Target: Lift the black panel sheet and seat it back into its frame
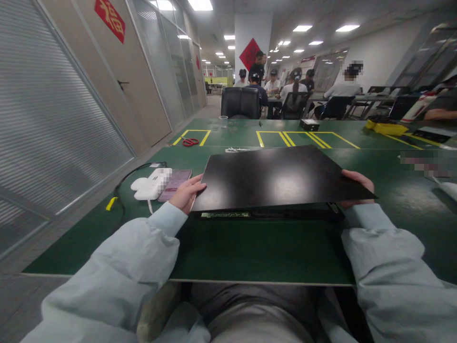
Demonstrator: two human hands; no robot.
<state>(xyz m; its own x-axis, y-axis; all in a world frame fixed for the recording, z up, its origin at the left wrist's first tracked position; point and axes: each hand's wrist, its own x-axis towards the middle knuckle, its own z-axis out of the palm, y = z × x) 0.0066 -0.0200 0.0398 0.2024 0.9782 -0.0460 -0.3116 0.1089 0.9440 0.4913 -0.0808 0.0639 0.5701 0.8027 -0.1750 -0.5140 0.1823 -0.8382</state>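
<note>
A flat, glossy black screen panel (278, 178) is held level above the green table, its right side a little nearer to me. My left hand (189, 190) grips its left edge, thumb on top and fingers below. At the right edge, my right hand (358, 185) holds it, the fingers partly hidden behind the panel. Under the panel's near edge shows a strip of green circuit board (225, 215). Dark parts lie beside the strip, mostly hidden by the panel, so I cannot tell their kind.
Left of the panel lie a phone (174, 185), a white device (152, 185) and a black cable (123, 183). Red-handled scissors (190, 142), a clear cup (223, 122) and a small black box (309, 125) stand farther back. Several people sit at tables beyond.
</note>
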